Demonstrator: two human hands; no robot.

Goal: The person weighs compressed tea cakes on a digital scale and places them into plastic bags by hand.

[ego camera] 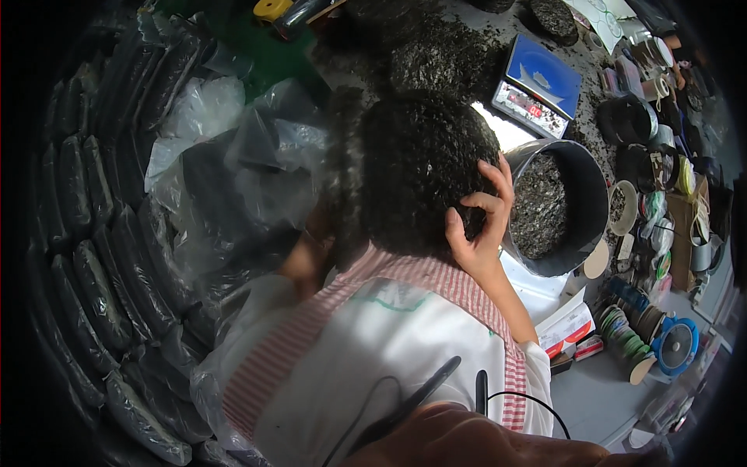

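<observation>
A thick round cake of dark, flaky material (426,175), apparently dried seaweed, stands close before my striped apron (397,260). My right hand (487,222) rests its thumb and bent fingertips against the right side of the cake. Low on the left, my left hand (320,227) is mostly hidden and blurred behind the cake's dark edge, so its grip does not show. Just right of my right hand, a wide dark-walled cylinder (586,204) holds a similar pressed cake (540,204). Behind it sits a blue-topped digital scale (545,73) with a lit red display.
Dark packs in clear plastic (99,286) are stacked along the left, beside loose clear bags (201,111). Flakes (443,52) litter the far worktop. On the right stand a small bowl (623,204), a printed white box (566,327), tape rolls (621,335) and a blue fan (674,345).
</observation>
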